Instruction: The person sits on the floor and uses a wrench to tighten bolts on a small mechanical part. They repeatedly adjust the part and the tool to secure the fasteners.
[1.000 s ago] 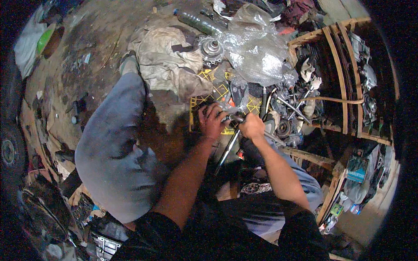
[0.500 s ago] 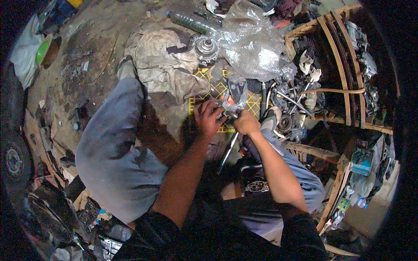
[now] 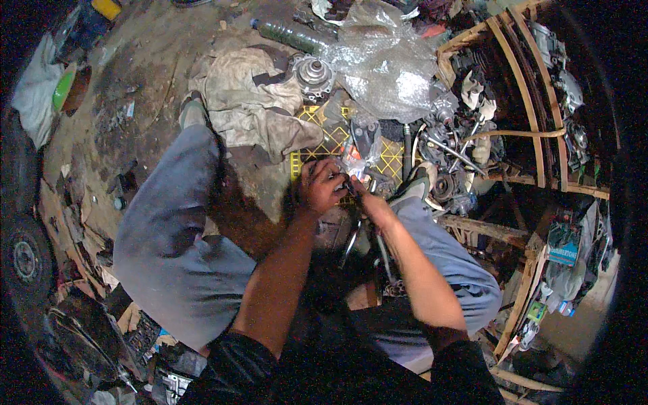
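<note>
My left hand [image 3: 320,185] has its fingers curled round a dark metal piece that they mostly hide. My right hand [image 3: 370,202] is closed beside it on a metal tool, partly hidden by the hand. Chrome bars [image 3: 352,243] slant down between my forearms. Just beyond my hands, a yellow grid crate [image 3: 391,160] carries dark parts and a clear bag with orange on it [image 3: 352,152]. A round silver housing [image 3: 314,73] sits farther back, next to a dirty cloth [image 3: 250,94].
Bubble wrap [image 3: 385,61] and a plastic bottle [image 3: 287,35] lie at the back. Loose metal parts [image 3: 455,155] are heaped right of the crate, by a wooden frame [image 3: 526,81]. My bent legs flank the work. A tyre [image 3: 27,260] stands at far left.
My right hand has moved down toward me and a little left, its grip turned. A second metal bar now shows below it. My left hand has shifted slightly left, and the view has shifted slightly.
</note>
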### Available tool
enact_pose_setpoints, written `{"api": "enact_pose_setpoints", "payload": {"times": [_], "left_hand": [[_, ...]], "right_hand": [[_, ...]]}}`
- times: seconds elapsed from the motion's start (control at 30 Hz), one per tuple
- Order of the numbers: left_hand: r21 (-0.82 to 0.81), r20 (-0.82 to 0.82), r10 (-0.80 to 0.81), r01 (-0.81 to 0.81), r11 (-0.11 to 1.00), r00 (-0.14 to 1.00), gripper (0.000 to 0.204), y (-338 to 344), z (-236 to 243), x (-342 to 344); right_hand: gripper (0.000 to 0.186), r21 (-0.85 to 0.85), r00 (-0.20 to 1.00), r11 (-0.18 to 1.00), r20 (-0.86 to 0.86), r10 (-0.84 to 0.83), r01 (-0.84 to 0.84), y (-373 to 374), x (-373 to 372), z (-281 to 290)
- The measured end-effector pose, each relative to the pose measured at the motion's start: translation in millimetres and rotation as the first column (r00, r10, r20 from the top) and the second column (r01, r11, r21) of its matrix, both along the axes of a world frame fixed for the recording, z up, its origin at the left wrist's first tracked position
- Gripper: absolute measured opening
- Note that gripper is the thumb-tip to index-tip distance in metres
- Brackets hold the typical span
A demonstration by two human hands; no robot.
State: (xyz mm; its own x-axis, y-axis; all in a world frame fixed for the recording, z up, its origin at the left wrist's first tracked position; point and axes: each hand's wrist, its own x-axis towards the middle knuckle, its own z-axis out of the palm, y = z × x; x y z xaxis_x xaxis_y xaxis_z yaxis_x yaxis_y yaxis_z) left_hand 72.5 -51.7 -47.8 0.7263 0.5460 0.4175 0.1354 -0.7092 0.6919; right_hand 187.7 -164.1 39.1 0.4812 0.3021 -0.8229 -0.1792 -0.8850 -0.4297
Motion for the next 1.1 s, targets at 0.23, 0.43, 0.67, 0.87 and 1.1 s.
{"api": "enact_pose_setpoints", "payload": {"times": [0.23,0.43,0.67,0.87,1.1], "left_hand": [[0.085,-0.018,0.03,-0.028,0.996,0.999,0.039,3.1,-3.8,-7.2],[0.199,-0.043,0.071,-0.061,0.978,0.997,0.025,-2.1,-18.1,-1.0],[0.122,-0.005,0.04,-0.039,0.992,0.999,0.025,-6.1,-12.3,3.1],[0.103,-0.128,0.032,-0.019,0.995,0.991,0.028,-4.1,-28.9,0.3],[0.085,-0.33,0.081,-0.056,0.995,0.94,0.05,-19.6,0.2,-4.6]], "right_hand": [[0.055,0.219,0.771,0.766,-0.404,-0.492,0.604,34.8,-56.3,33.9],[0.047,-0.029,-0.015,0.043,-0.959,-0.283,0.999,34.9,-62.7,-43.0],[0.04,0.495,0.444,0.14,-0.574,-0.688,0.857,20.4,-78.2,-76.6],[0.049,0.333,0.472,0.334,-0.615,-0.632,0.882,6.3,-86.8,-42.1],[0.053,0.496,0.841,0.698,-0.137,-0.524,0.516,-14.1,-96.8,-18.7]]}}
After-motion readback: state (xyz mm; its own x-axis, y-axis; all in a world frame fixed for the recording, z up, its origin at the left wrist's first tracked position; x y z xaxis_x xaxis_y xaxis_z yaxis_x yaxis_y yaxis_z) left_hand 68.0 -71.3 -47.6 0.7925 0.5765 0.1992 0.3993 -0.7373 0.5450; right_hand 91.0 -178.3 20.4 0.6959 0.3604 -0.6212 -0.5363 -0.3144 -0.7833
